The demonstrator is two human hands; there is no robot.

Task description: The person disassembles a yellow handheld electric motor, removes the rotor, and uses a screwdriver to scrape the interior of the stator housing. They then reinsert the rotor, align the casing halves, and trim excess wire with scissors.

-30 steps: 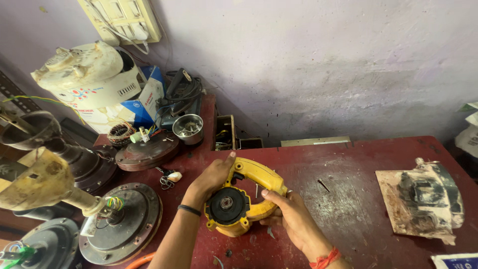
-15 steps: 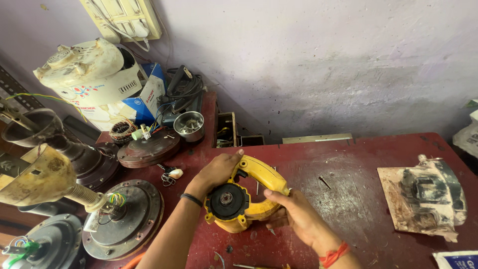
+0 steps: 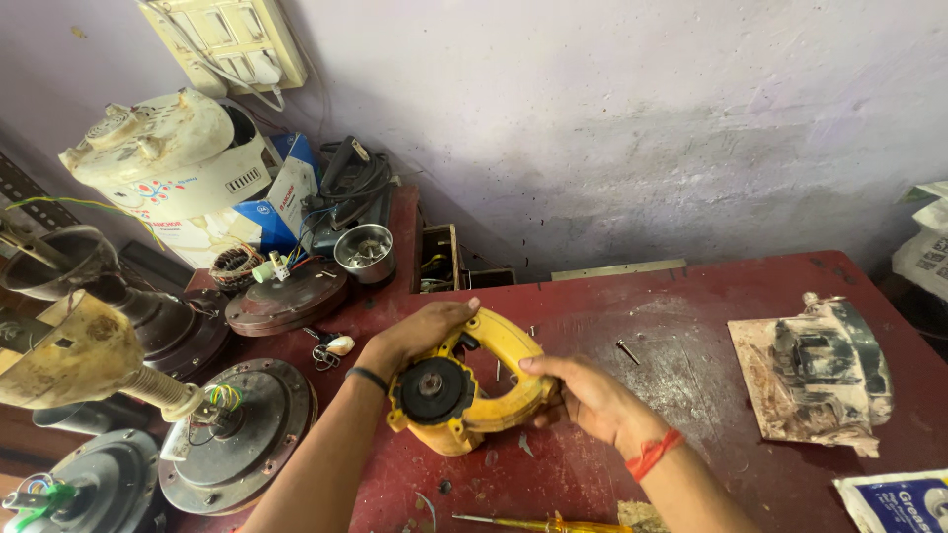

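Both hands grip glossy yellow plastic housing point(image 3: 474, 395).

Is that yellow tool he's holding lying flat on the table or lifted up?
Lifted and tilted: both hands, left hand and right hand, grip the yellow tool above the red table.

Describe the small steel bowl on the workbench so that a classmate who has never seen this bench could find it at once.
Start at the red workbench and go to its far left corner, below the wall switchboard. The steel bowl stands there between a rust-brown round cover plate and an open wooden box. It is the only shiny silver thing among dull, dusty motor parts.
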